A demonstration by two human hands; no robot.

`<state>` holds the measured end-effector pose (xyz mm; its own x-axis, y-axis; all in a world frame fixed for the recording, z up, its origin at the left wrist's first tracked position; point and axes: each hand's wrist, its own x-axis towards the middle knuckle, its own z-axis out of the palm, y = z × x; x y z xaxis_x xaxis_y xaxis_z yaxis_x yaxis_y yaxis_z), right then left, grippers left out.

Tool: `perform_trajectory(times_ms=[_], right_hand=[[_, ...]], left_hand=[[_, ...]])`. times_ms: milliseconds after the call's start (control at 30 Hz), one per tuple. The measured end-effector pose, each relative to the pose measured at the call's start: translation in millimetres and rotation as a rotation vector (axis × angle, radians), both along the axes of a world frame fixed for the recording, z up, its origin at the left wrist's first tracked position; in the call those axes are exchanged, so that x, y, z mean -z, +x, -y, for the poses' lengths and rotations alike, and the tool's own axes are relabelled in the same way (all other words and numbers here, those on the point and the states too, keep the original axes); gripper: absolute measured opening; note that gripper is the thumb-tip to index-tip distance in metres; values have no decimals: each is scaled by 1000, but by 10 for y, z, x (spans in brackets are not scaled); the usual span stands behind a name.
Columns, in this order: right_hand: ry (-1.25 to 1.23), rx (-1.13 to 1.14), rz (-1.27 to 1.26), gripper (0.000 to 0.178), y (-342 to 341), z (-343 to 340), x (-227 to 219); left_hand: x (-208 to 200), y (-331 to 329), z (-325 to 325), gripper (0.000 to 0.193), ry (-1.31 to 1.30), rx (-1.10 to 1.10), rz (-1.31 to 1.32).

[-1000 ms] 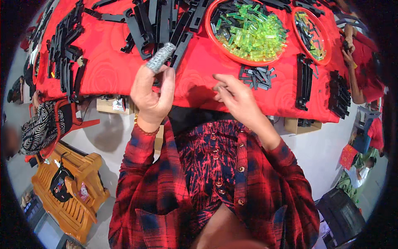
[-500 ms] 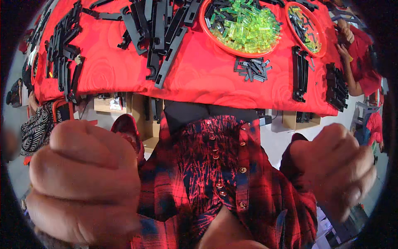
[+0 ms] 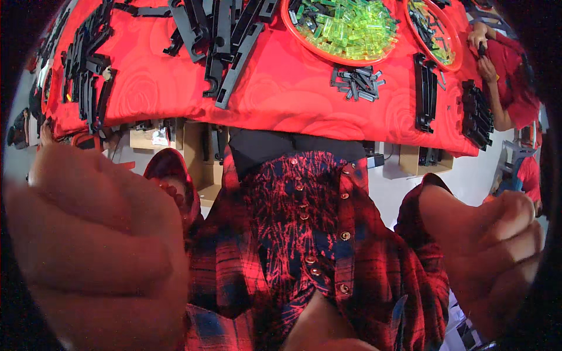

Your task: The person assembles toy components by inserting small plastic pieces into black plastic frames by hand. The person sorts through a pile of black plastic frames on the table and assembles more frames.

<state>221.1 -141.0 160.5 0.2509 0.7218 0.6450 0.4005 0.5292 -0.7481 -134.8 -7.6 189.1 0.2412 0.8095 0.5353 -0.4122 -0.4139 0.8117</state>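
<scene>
Left hand [image 3: 99, 245] loomed large at lower left, fingers curled in. Right hand [image 3: 483, 248], lower right, likewise curled. Both sat near the lens.

Wearer's two hands [image 3: 99, 251] [image 3: 489, 251], two basins [image 3: 351, 61] [image 3: 458, 50] at right, one tablecloth [image 3: 281, 85]

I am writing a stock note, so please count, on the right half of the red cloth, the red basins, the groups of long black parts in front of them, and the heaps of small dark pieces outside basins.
Red basins: 2
Groups of long black parts: 2
Heaps of small dark pieces: 1
Total: 5
</scene>
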Motion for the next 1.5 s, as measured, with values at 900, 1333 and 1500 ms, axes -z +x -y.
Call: perform_trajectory(times_ms=[900,1333,1500], right_hand=[[-656,-137,-312,19,-899,-838,1150],[-825,-223,-329,21,-1124,-881,1853],[-818,-314,-405,23,-1216,-902,1873]], left_hand=[[1228,444,-780,25,-57,-504,-602],[2028,442,-414,42,283,-766,-1460],[1949,602,-146,39,276,-658,-1339]])
